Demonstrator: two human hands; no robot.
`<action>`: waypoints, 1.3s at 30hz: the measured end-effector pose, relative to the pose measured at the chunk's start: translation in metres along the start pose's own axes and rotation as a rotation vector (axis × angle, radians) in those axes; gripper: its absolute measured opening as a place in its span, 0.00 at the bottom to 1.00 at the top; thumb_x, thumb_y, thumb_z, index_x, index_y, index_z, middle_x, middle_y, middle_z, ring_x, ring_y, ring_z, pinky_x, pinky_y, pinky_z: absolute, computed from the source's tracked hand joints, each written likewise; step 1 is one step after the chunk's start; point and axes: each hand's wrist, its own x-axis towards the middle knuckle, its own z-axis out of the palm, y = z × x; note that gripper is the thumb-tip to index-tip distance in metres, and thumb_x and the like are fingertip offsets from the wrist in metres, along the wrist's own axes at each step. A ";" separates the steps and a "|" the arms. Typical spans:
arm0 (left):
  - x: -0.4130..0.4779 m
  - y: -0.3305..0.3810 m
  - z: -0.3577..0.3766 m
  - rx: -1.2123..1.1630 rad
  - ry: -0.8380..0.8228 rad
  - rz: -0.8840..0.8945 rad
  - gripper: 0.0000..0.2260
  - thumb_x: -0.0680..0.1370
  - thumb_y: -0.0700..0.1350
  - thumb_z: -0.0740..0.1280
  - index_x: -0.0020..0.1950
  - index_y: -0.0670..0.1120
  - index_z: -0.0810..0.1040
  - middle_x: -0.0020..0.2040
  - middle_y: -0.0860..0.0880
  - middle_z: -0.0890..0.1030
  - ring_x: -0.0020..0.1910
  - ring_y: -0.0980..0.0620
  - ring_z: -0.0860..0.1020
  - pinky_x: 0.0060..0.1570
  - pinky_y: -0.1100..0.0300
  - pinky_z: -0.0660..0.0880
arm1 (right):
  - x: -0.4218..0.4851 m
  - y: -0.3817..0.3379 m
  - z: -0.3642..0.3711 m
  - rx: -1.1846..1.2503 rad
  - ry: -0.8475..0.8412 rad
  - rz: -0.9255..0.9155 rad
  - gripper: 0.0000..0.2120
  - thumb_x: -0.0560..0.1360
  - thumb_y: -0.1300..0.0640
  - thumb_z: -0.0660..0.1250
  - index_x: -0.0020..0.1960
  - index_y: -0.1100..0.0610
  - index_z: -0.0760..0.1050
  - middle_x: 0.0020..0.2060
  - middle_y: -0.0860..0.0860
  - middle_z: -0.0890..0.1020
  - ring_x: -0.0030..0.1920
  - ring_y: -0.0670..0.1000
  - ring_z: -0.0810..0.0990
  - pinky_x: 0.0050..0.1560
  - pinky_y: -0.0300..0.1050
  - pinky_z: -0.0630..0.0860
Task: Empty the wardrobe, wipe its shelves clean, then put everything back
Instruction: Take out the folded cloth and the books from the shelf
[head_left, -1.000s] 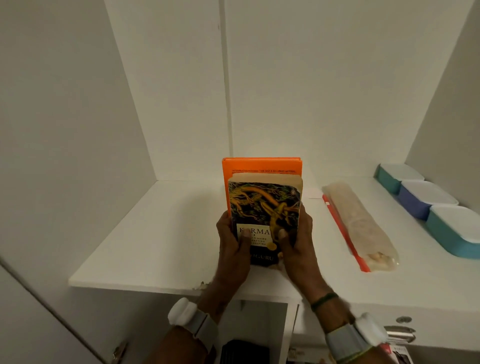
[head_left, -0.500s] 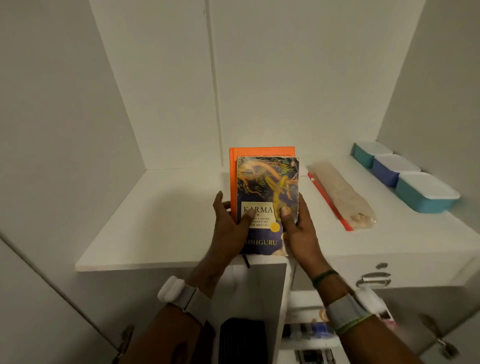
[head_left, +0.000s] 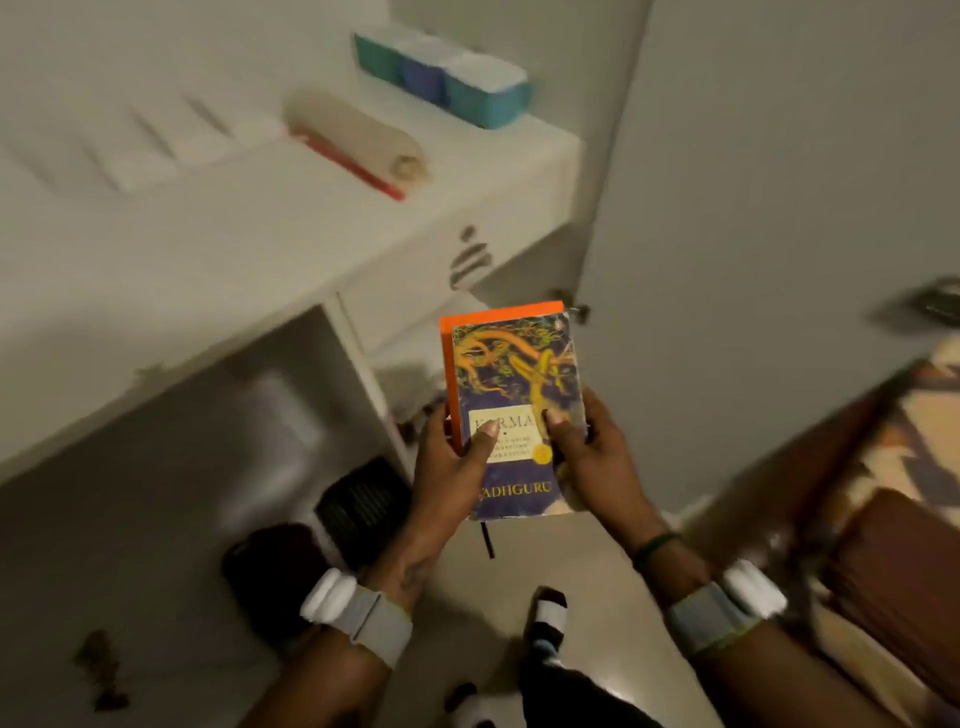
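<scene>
I hold a stack of two books in front of me, away from the wardrobe: a blue and yellow paperback (head_left: 517, 395) on top of an orange book (head_left: 451, 379). My left hand (head_left: 452, 467) grips the stack's left edge with the thumb on the cover. My right hand (head_left: 592, 457) grips the right edge, thumb on top. The white wardrobe shelf (head_left: 311, 218) lies up to the left. On it lie a clear plastic bag with a red strip (head_left: 358, 143) and three lidded boxes, teal and blue (head_left: 441, 78), at the back right.
The open wardrobe door (head_left: 753, 208) stands to the right of the books. Under the shelf are a drawer with a metal handle (head_left: 470, 260), an open compartment and dark items (head_left: 358, 499) low down. A patterned bed (head_left: 883, 467) is at the right. My foot (head_left: 545, 618) stands on the floor.
I have lifted the two books off the shelf and drawn them back and down. The view has swung right and downward, so the shelf now sits at the upper left.
</scene>
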 end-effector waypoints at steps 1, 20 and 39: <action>-0.011 -0.012 0.022 0.010 -0.066 -0.028 0.20 0.77 0.52 0.74 0.67 0.50 0.75 0.56 0.50 0.84 0.51 0.50 0.85 0.46 0.51 0.83 | -0.016 0.011 -0.023 -0.017 0.053 0.041 0.15 0.83 0.59 0.64 0.69 0.56 0.72 0.59 0.53 0.84 0.57 0.56 0.84 0.55 0.56 0.82; -0.206 -0.101 0.494 0.218 -0.900 -0.316 0.11 0.79 0.44 0.72 0.60 0.48 0.80 0.52 0.49 0.87 0.49 0.48 0.86 0.44 0.55 0.82 | -0.268 0.122 -0.481 0.152 0.764 0.367 0.13 0.82 0.55 0.65 0.66 0.54 0.75 0.56 0.53 0.85 0.55 0.57 0.85 0.58 0.64 0.80; -0.081 -0.176 0.726 0.467 -0.854 -0.424 0.12 0.80 0.44 0.71 0.62 0.45 0.80 0.53 0.49 0.86 0.46 0.54 0.85 0.41 0.61 0.81 | -0.134 0.235 -0.665 0.048 0.846 0.478 0.14 0.81 0.46 0.65 0.66 0.45 0.74 0.57 0.46 0.84 0.55 0.48 0.84 0.53 0.52 0.81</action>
